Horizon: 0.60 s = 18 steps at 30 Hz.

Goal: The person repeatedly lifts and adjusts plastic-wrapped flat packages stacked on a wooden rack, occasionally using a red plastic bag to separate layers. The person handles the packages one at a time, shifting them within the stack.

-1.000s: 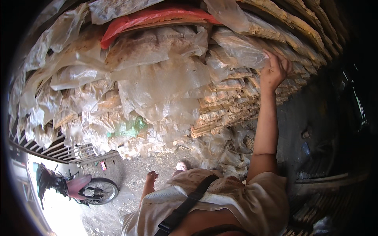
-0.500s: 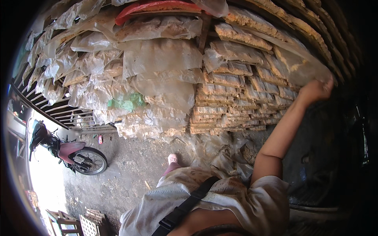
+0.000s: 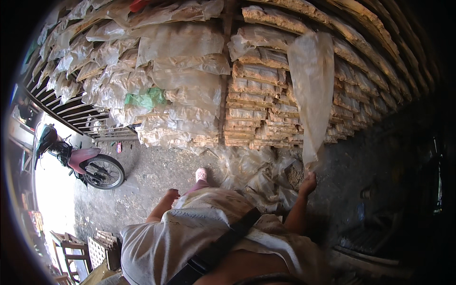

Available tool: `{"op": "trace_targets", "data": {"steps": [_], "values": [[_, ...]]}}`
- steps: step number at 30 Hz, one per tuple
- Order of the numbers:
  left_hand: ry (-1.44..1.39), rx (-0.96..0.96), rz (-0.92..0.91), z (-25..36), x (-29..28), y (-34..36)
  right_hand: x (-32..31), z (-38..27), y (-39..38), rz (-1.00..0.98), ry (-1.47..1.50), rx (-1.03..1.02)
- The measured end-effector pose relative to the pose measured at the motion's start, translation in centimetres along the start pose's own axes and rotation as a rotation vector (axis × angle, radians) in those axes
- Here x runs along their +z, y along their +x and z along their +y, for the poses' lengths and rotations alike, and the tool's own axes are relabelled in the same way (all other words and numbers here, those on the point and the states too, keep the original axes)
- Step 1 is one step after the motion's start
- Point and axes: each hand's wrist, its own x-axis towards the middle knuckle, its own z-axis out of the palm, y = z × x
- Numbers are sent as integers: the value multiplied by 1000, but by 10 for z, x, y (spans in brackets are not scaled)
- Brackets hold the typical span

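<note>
Before us rise the stacks [image 3: 256,90], with the plastic heap [image 3: 247,166] below; the sheet [image 3: 311,85] stretches in front of the stacks, its lower end pinched in our right hand [image 3: 308,183]. Our left hand [image 3: 172,194] is loosely curled; we cannot tell whether it holds anything. The sheet could tear if it snags on the stacks under a sharp pull. Half a second ago our right hand was high at far right; now it is low.
</note>
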Motion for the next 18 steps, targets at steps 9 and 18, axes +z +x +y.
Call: {"op": "trace_targets", "data": {"steps": [9,18], "values": [[227,35,-4,1,-42,-13,122,48,-109,-359,-47,329],[289,32,86,-67,-83,-43,234,-18,-61,-480,-16,271]]}}
